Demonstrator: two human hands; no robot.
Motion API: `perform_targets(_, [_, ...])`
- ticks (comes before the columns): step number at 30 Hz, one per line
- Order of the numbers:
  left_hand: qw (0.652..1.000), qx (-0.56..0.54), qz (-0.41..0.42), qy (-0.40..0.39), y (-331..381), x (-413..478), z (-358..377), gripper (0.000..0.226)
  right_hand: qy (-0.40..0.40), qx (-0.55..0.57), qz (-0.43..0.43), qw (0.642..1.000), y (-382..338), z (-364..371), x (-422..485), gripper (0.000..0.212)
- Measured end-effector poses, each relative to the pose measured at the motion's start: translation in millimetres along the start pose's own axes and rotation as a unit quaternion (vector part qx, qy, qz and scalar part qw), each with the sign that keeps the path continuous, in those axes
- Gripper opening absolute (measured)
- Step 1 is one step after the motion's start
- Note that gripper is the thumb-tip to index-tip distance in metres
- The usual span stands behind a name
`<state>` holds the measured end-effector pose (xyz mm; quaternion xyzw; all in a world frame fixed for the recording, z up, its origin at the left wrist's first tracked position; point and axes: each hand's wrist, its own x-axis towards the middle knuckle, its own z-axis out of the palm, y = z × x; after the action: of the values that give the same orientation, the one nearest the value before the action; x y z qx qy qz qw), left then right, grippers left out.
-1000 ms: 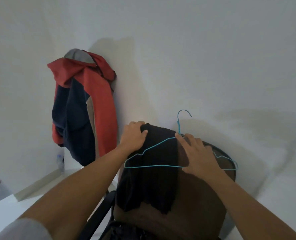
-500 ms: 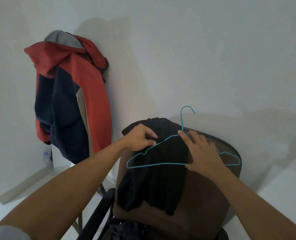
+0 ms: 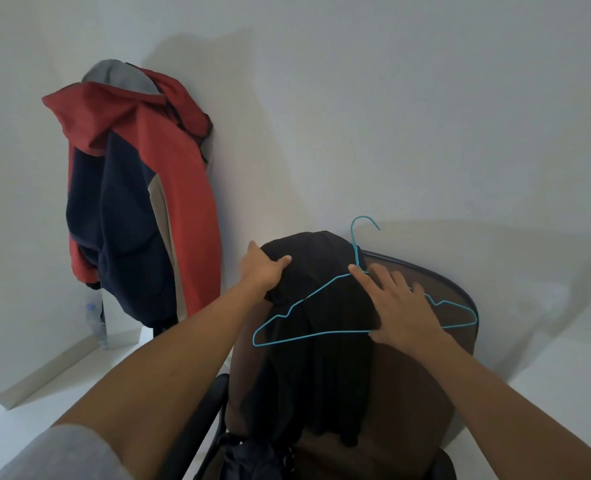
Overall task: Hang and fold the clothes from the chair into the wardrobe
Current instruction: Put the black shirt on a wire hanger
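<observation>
Over the chair (image 3: 436, 382) back, the left hand (image 3: 264, 270) grips the black garment (image 3: 321, 306) at its top; the right hand (image 3: 396, 303) lies flat, fingers spread, pinning the hanger (image 3: 321, 332), whose bar runs crosswise.

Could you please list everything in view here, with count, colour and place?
garment: one, black, draped over the chair back
hanger: one, turquoise wire, lying on the garment and chair back
chair: one, brown with black frame, against the wall
jacket: one, red and navy with grey hood, hanging on the wall at left
bottle: one, clear, on the floor below the jacket
left hand: gripping the garment's top
right hand: flat on the hanger
</observation>
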<state>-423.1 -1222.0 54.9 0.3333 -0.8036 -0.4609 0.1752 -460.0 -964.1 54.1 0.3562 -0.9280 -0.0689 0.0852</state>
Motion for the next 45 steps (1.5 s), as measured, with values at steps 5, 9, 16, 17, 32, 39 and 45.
perform_targets(5, [0.992, -0.064, 0.077, -0.073, 6, -4, 3, 0.037, 0.006, 0.002, -0.005, 1.000, 4, 1, -3, 0.128])
perform_targets(9, [0.968, 0.029, 0.169, -0.185, 2, -15, 0, 0.026, 0.000, 0.000, -0.013, 1.000, 4, 0, -4, 0.130])
perform_targets(16, [0.990, -0.116, 0.083, -0.001, -5, -9, -3, 0.069, 0.006, 0.003, -0.003, 1.000, 3, 3, -1, 0.131])
perform_targets(17, [0.991, -0.111, 0.074, -0.028, -7, -5, -5, 0.083, 0.007, 0.001, -0.003, 1.000, 3, 4, 0, 0.131])
perform_targets(32, [0.960, -0.071, 0.195, -0.190, 11, -25, -18, 0.010, 0.075, 0.083, -0.087, 0.990, 0, -24, -23, 0.128])
perform_targets(39, [0.935, -0.112, 0.273, -0.199, 78, -68, -39, 0.031, 0.112, 0.147, -0.138, 0.973, -2, -64, -50, 0.118])
perform_targets(45, [0.919, -0.124, 0.320, -0.193, 132, -124, -61, 0.022, 0.159, 0.118, -0.133, 0.971, 8, -114, -93, 0.112])
